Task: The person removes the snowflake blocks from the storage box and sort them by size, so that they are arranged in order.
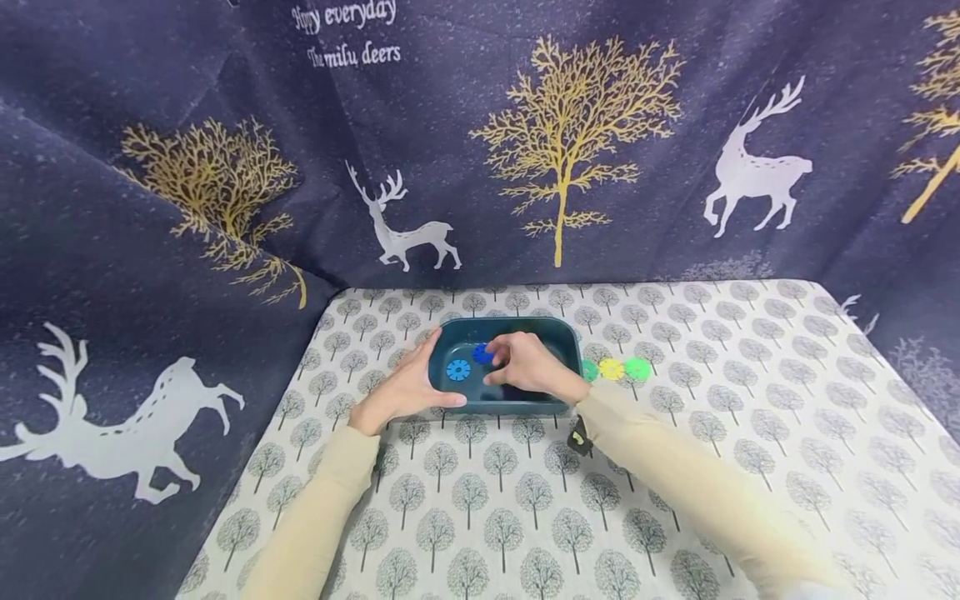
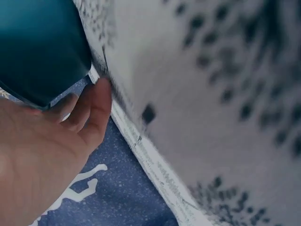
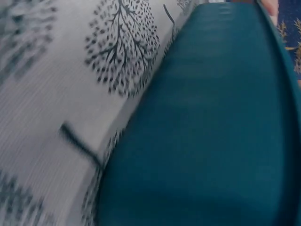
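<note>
At the tray's (image 1: pixel 517 407) ten o'clock, the dark blue disc (image 1: pixel 480 354), presumably light, stiff and slick, probably suits a rim pinch; the right hand (image 1: pixel 527 364) meets it, whether pinching cannot be told, while the left hand (image 1: pixel 407 387) grips the tray's nine-o'clock end.

Right fingers (image 1: pixel 498 344) at dark-blue disc (image 1: pixel 481 355) in tub (image 1: pixel 517 407); left hand (image 1: pixel 408 385) grips tub's end

Smooth plastic bin (image 3: pixel 202 122), plastic discs (image 1: pixel 611 369), matt tablecloth (image 1: pixel 532 467), creased cloth backdrop (image 1: pixel 465 108)
</note>
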The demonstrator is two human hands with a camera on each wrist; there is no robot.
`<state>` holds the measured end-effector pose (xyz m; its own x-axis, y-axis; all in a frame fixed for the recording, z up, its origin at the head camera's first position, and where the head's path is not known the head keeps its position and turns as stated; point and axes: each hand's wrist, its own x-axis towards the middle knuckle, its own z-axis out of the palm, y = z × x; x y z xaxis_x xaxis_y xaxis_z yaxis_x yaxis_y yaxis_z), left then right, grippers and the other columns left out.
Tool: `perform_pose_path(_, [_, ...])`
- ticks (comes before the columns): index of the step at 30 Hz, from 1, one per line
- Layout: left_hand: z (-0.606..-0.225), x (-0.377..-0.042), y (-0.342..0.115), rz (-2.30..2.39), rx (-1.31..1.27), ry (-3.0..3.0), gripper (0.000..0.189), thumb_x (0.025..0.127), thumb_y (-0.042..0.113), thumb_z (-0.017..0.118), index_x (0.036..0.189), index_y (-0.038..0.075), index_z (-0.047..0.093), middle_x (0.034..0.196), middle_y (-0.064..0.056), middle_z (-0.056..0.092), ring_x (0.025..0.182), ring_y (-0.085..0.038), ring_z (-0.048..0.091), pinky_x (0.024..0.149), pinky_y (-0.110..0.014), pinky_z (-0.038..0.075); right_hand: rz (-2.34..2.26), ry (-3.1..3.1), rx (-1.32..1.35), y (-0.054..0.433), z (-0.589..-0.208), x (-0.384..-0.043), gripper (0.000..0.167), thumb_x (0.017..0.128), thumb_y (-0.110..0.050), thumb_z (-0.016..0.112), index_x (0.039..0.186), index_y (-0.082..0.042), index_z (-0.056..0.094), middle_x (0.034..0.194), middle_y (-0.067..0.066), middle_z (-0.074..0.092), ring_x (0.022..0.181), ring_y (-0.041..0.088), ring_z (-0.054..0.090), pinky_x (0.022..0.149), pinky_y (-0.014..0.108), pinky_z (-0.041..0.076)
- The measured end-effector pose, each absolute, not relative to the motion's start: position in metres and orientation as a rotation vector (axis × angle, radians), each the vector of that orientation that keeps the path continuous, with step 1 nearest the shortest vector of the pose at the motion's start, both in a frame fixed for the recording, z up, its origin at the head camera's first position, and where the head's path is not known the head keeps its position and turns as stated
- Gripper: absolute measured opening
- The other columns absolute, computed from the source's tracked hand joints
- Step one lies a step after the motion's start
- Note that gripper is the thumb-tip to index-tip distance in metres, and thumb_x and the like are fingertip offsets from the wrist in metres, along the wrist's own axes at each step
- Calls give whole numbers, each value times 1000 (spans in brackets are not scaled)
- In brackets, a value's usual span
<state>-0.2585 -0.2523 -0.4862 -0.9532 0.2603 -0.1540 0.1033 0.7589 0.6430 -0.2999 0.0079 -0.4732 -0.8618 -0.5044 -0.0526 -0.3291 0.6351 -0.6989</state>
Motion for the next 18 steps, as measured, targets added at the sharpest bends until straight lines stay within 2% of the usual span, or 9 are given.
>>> perform_pose_path(8, [-486, -259, -251, 1000, 276, 2680, 132, 87, 53, 89, 178, 25, -2, 185, -19, 12, 170, -46, 20, 133, -71, 28, -942, 2675, -743, -27, -482, -307, 47, 89, -22, 92, 129, -3, 76, 110, 14, 83, 105, 30, 77, 100, 44, 65])
perform_pose_path(15, [-486, -260, -253, 1009, 303, 2683, 136, 85, 54, 91, 178, 20, -2, 184, -21, 15, 169, -45, 23, 135, -67, 28, -903, 2705, -774, -49, -486, -311, 47, 88, -18, 93, 127, 3, 77, 112, 19, 83, 109, 33, 78, 98, 45, 66])
perform_pose_path(18, [-486, -260, -255, 1003, 294, 2686, 136, 84, 56, 90, 178, 21, -2, 184, -20, 15, 169, -45, 23, 135, -68, 28, -861, 2756, -808, -58, -505, -322, 46, 87, -18, 93, 125, 4, 78, 111, 19, 82, 107, 33, 78, 95, 46, 66])
